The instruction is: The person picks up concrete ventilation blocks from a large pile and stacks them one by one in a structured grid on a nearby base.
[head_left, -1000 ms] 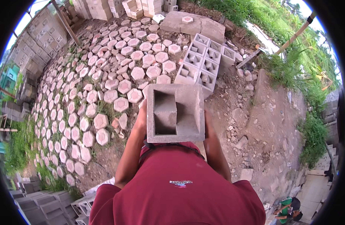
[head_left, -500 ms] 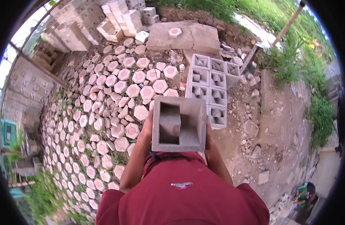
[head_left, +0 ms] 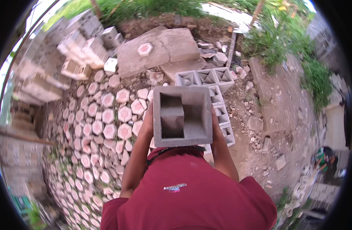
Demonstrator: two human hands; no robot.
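A grey concrete block [head_left: 173,117] with deep hollows in its upper face is held in front of my body. My left hand [head_left: 148,119] presses against its left side, and my right hand [head_left: 215,122] against its right. Most of the fingers are hidden behind the block. Just beyond it, several similar concrete blocks [head_left: 205,78] stand side by side on the ground in rows. The held block covers part of those rows.
Hexagonal pink-and-white pavers [head_left: 124,114] lie over the ground to the left. A cracked concrete slab [head_left: 160,48] bears one paver [head_left: 145,49]. Block stacks [head_left: 74,42] stand at the far left. Rubble [head_left: 256,140] is on the right, and a person [head_left: 324,159] is at the lower right.
The view has turned and moved closer to the rows of blocks, so the slab and stacks sit lower and further left. The block stays between both my hands.
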